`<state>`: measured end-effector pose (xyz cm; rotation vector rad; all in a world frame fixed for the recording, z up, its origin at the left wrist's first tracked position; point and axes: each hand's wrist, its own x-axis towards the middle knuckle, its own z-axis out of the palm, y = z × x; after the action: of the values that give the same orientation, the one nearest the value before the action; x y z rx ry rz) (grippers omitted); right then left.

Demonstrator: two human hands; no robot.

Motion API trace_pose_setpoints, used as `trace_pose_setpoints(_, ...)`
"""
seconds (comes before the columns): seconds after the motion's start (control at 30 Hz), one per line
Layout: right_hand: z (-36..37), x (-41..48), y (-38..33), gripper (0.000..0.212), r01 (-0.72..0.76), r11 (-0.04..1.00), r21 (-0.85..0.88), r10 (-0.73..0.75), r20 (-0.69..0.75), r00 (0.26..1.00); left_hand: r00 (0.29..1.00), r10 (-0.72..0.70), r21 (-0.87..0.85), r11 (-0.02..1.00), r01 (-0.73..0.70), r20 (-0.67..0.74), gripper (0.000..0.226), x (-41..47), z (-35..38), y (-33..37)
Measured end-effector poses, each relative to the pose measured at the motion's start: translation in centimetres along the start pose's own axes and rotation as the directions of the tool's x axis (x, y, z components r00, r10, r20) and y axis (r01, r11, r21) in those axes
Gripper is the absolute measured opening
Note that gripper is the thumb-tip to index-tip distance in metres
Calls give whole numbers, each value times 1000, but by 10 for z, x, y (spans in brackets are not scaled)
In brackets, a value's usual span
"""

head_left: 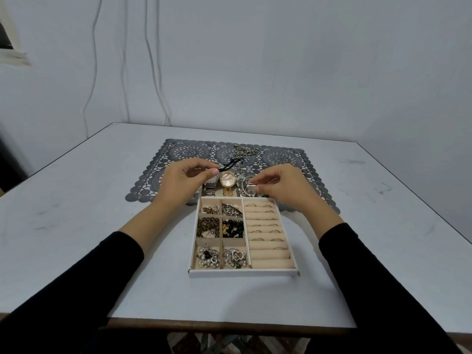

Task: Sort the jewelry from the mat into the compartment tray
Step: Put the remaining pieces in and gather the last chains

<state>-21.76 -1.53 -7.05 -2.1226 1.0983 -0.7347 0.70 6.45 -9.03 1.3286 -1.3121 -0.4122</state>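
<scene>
A white compartment tray (242,272) sits near me on the table, its small cells filled with beads, pearls and chains and its right side lined with ring rolls holding several rings. Behind it lies a grey lace mat (184,152). My left hand (184,182) pinches the end of a black cord (229,164) that runs to a silver chain (246,150) on the mat. My right hand (283,187) holds a silver watch (246,187) by its case, above the tray's far edge. A gold watch (228,180) and a silver-band watch (211,186) lie between my hands.
The grey table (76,213) stretches wide on both sides of the tray; its front edge is close to me. A small item (304,171) lies on the mat right of my right hand. White cables (153,60) hang on the wall behind.
</scene>
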Motion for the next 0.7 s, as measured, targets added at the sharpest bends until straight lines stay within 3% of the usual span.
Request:
trace_pose_setpoints(0.4,-13,2,-1,12,-66,967,245,54,53,997,1000,14,6,1000,-14,2,11,0,1,1)
trace_pose_setpoints(0.57,-7,4,0,11,-72,973,221,62,52,997,1000,-17,-16,1000,17,-4,10,0,0,-1)
trace_pose_setpoints(0.7,0,8,4,11,-68,985,158,74,-28,997,1000,4,-3,1000,-4,-3,10,0,1,1)
